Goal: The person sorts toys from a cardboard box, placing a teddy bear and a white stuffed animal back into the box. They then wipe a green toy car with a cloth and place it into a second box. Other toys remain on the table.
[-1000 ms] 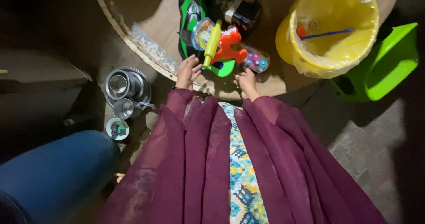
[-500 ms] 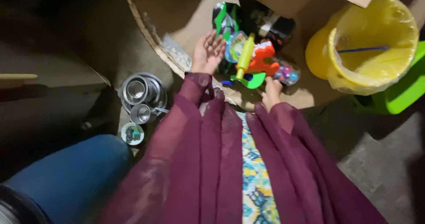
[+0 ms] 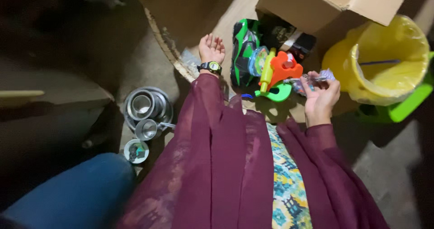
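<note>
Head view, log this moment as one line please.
left hand: open, palm up, empty | right hand: holding clear packet of beads | beside: toy pile, yellow bucket

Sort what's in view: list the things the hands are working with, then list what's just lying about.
In hand or at the hands:
- right hand holds a clear packet of coloured beads
- left hand, open and empty, beside the toy pile

Lying about:
- cardboard box
- yellow bucket
- green stool
- steel bowls and cups
</note>
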